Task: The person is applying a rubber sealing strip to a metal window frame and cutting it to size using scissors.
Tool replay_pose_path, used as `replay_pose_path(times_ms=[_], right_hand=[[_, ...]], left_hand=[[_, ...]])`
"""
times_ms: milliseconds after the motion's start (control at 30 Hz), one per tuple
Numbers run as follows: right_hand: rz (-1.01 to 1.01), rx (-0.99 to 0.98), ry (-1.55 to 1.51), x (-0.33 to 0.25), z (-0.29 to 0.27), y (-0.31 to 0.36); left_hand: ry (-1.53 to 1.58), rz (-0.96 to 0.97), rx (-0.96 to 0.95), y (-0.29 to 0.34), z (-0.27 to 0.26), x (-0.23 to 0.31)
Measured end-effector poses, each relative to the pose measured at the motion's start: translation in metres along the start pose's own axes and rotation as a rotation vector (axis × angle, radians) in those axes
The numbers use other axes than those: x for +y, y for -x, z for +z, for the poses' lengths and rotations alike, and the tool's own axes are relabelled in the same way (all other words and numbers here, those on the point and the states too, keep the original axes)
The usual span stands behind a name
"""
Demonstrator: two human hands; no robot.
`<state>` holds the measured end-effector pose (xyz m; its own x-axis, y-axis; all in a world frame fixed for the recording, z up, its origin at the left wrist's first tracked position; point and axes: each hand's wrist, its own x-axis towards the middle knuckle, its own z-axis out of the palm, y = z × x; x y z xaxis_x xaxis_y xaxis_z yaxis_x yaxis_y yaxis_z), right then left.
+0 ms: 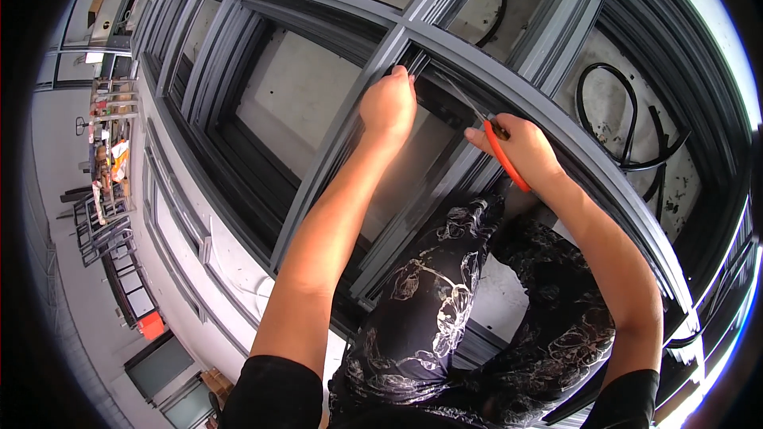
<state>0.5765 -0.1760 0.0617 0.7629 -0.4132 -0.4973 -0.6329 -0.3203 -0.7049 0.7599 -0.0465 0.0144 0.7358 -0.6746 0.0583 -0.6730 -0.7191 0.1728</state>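
Grey metal window frames (342, 1) with dark grooved channels stand around and in front of me. My left hand (387, 107) is closed at an inner corner of one frame, near the crossing of two bars. Its fingertips point into the channel, and whatever they pinch is hidden. To its right, my right hand (524, 149) grips a pair of scissors (502, 155) by the orange handles. The thin metal blades reach up and left along the frame's inner edge, toward my left hand. The blade tips are hard to make out against the dark channel.
Black rubber strips (633, 123) lie curled on the littered floor beyond the right frame bars; another curved strip (502, 8) shows farther up. My legs in patterned black trousers (433, 286) are among the bars. Cluttered shelving (111, 143) stands far left, by a red box (150, 326).
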Motion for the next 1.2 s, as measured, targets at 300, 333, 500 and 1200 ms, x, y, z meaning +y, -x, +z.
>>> replay_pose_path(times_ms=[300, 333, 500, 1200], right_hand=[[0.045, -0.009, 0.0, -0.013, 0.012, -0.033], [0.053, -0.015, -0.001, -0.013, 0.012, -0.035], [0.031, -0.001, -0.076, -0.006, 0.018, -0.043], [-0.148, 0.053, -0.086, -0.022, -0.01, 0.015]], left_hand=[[-0.006, -0.008, 0.022, 0.001, 0.0, 0.002], [-0.005, -0.009, 0.021, 0.001, -0.001, 0.002], [-0.008, -0.056, -0.011, 0.001, -0.003, 0.005], [0.51, 0.022, -0.185, 0.031, -0.056, -0.007]])
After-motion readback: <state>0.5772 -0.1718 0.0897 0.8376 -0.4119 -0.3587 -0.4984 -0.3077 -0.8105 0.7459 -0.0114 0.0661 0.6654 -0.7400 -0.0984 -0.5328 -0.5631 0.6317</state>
